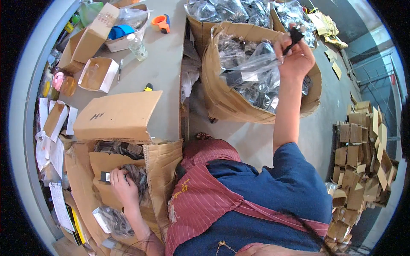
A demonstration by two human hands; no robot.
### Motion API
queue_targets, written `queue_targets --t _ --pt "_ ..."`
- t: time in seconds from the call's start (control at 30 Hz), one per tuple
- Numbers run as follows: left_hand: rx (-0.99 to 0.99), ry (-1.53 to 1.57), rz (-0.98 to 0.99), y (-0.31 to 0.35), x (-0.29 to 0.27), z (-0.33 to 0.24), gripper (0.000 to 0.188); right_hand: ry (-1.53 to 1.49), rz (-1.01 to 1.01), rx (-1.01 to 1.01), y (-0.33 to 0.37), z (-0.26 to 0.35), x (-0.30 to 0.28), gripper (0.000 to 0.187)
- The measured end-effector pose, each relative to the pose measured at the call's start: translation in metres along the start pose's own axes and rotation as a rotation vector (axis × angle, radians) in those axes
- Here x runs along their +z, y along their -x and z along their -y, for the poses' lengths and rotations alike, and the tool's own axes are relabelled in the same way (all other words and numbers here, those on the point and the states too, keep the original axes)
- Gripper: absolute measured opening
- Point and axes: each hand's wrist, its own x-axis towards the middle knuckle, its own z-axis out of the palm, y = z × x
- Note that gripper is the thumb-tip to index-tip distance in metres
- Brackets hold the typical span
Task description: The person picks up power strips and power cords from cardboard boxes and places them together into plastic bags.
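My right hand (295, 59) is raised over a large round-sided carton (213, 81), its fingers closed on a small black bundle (294, 37) that looks like a coiled cable. A clear plastic bag (260, 64) stretches out beside that hand, above several other bagged dark items in the carton; whether the hand grips it too is unclear. On the left, my left hand (124, 185) reaches into an open cardboard box (164, 170). Its fingers curl over a bagged black item (139, 177). Lower in the box lies another bagged black item (121, 222) with a white label.
A grey table (166, 81) carries a plastic bottle (136, 48), an orange tape dispenser (161, 24), a small white box (100, 74) and a clipboard (60, 205). More cartons of bagged goods (230, 10) stand beyond. Stacked cardboard boxes (356, 158) rise at right.
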Motion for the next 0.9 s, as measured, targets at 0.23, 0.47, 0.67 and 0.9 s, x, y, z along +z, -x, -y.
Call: queue_targets --t 0.23,0.47,0.67,0.9 --pt "-0.046 0.085 -0.061 0.027 -0.03 -0.012 0.011 -0.37 0.338 0.16 -0.029 -0.004 0.091 0.035" --pt "-0.144 0.044 -0.156 0.051 -0.048 -0.011 0.014 -0.711 0.645 0.346 -0.029 -0.054 0.191 0.039" --pt "-0.17 0.048 -0.236 0.056 -0.036 -0.022 0.014 -0.797 0.747 0.523 0.008 -0.104 0.286 0.035" --pt "-0.075 0.132 -0.329 0.055 -0.032 -0.023 0.015 -0.861 0.848 0.729 0.055 -0.147 0.339 0.04"
